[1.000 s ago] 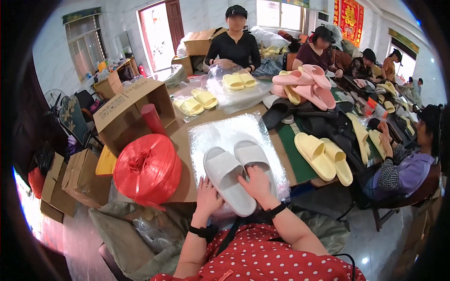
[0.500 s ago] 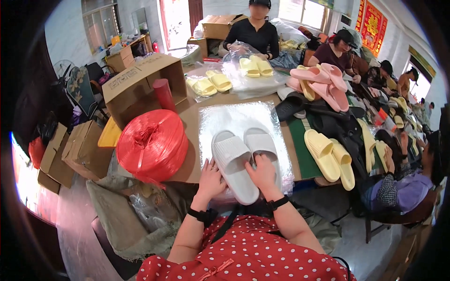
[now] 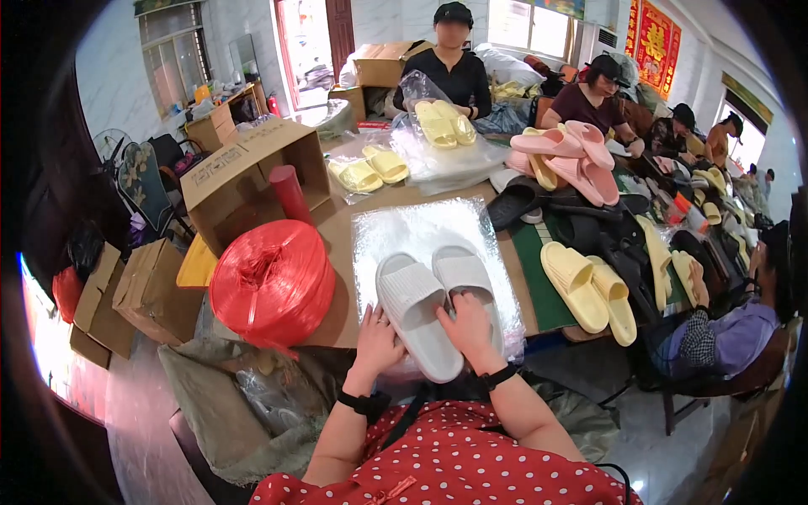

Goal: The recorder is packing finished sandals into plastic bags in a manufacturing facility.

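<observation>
Two light-grey slide slippers lie side by side, toes away from me, on a stack of shiny clear plastic bags (image 3: 379,227). The left grey slipper (image 3: 412,290) slants, its heel toward me. The right grey slipper (image 3: 465,268) is partly covered by my right hand (image 3: 468,326). That hand's fingers curl at the strap opening of the right slipper, and its thumb reaches the left slipper's inner edge. My left hand (image 3: 379,343) lies on the bags against the left slipper's outer side, fingers extended and holding nothing.
A red twine roll (image 3: 271,282), red cylinder (image 3: 291,195) and open carton (image 3: 252,168) stand left. Yellow slippers (image 3: 576,286), black slippers (image 3: 515,202) and pink slippers (image 3: 581,160) pile up right. Across the table, a person (image 3: 446,76) holds yellow slippers (image 3: 444,124) by a clear bag.
The view has shifted slightly. My hands and the grey slippers keep nearly the same arrangement. The person opposite has lifted the pair of yellow slippers upright.
</observation>
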Demonstrator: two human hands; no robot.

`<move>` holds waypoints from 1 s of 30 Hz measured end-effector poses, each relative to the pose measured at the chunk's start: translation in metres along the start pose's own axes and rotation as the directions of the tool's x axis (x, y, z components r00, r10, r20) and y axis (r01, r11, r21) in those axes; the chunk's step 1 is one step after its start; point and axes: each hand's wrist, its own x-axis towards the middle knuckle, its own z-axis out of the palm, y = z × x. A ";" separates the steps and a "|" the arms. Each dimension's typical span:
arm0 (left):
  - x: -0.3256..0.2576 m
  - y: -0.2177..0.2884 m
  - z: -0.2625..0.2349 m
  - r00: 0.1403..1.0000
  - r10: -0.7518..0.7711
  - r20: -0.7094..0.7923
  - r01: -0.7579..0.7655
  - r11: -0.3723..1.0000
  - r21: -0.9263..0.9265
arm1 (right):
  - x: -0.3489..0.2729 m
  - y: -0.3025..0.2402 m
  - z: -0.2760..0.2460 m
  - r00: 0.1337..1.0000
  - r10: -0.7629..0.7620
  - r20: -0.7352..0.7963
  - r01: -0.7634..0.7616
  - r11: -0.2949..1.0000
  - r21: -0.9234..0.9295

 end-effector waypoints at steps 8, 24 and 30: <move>0.001 0.000 0.001 1.000 0.014 -0.021 -0.014 1.000 0.014 | 0.000 0.001 0.001 1.000 -0.012 -0.026 0.012 1.000 0.008; -0.001 -0.001 0.001 1.000 0.006 -0.021 -0.005 1.000 0.029 | -0.002 0.000 0.003 0.999 -0.009 -0.045 0.010 1.000 0.009; -0.001 0.001 0.001 0.999 0.014 -0.041 -0.014 1.000 0.018 | -0.003 -0.001 0.001 0.998 -0.013 -0.059 0.015 1.000 0.021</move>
